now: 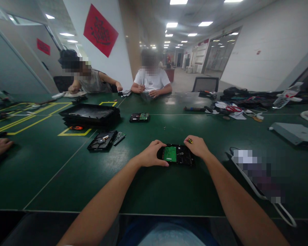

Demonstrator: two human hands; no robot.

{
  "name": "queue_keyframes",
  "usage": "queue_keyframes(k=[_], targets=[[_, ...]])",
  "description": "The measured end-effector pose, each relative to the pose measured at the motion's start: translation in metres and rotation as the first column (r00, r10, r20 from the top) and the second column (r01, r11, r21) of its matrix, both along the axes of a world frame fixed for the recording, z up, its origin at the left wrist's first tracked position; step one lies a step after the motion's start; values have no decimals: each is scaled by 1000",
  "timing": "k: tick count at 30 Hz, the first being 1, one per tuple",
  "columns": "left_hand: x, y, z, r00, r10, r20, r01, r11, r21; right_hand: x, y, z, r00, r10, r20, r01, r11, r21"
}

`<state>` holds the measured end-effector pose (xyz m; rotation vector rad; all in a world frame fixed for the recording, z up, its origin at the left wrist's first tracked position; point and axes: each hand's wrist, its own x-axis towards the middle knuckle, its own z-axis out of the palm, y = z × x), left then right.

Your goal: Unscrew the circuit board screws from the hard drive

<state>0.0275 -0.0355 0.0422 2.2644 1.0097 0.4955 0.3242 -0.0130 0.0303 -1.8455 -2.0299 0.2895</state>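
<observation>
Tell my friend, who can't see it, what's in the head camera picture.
The wearer's left hand holds a black hard drive with a green circuit board, while the right hand grips a yellow-and-black tool at its right end, over a green table. Across it sit a person in a white shirt and another in a dark cap.

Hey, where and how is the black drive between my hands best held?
I'd take the black drive by its long near and far edges at the left end, coming from the left, much as the left grip spans it. It lies flat with its green circuit board facing up, so an edge hold should keep off the board.
</observation>
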Motion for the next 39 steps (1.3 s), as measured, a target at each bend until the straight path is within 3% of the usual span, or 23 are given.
queue_keyframes(k=[39], targets=[[2, 11, -4, 996, -85, -36, 88, 993, 83, -1, 0, 1, 1000, 5, -2, -5, 1000, 8]])
